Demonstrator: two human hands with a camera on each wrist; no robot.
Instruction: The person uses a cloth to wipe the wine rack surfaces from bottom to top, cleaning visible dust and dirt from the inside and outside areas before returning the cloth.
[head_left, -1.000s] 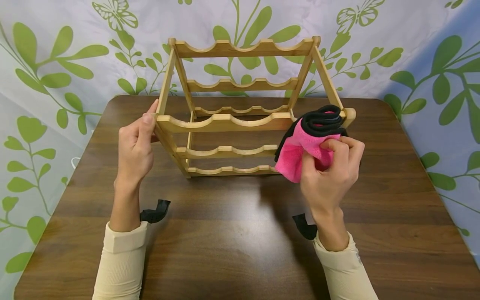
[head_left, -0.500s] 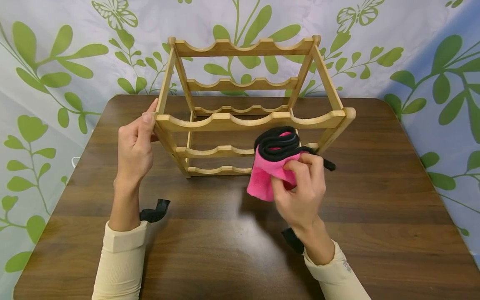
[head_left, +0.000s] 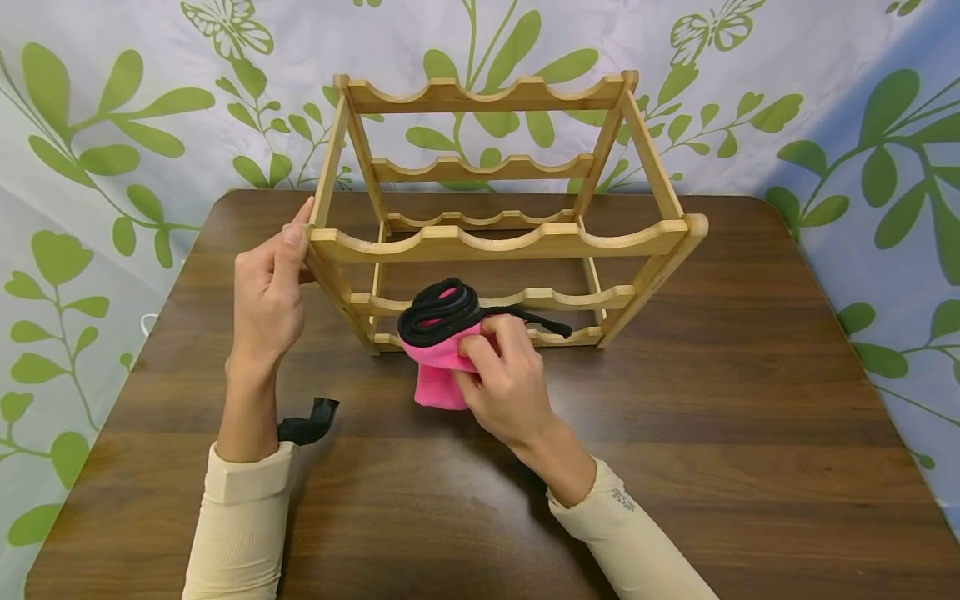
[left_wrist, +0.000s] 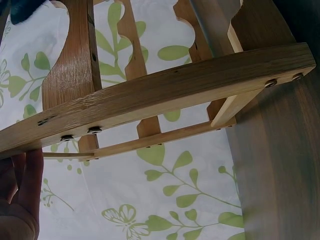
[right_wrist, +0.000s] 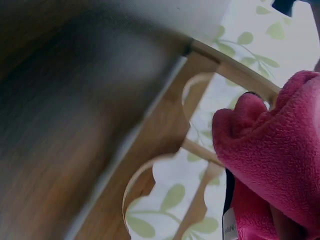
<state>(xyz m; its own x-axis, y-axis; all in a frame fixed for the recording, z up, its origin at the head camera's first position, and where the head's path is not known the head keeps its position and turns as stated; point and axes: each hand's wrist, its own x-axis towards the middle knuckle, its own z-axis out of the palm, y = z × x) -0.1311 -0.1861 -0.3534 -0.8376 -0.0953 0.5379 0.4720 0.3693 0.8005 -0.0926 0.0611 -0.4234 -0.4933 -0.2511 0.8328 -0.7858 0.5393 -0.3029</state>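
Note:
A light wooden wine rack [head_left: 510,244] with scalloped crossbars stands on the brown table. My left hand [head_left: 270,283] holds its upper front left corner, thumb on the near side; in the left wrist view the fingers [left_wrist: 31,180] lie against a side bar. My right hand [head_left: 510,379] pinches a bunched cloth [head_left: 442,354], fluffy pink on one side and edged in folded black. The cloth is in front of the rack's lower crossbars, left of the middle, and overlaps them in the head view. In the right wrist view the pink pile fills the right side, with a small white label [right_wrist: 230,224] below.
The wooden table [head_left: 750,417] runs up to a white backdrop [head_left: 750,175] printed with green leaves and butterflies behind the rack. A black strap end [head_left: 309,423] sticks out beside the left wrist.
My right hand has carried the cloth leftward and somewhat down, from the rack's upper right front corner to the front of its lower left part. My left hand keeps its hold on the corner.

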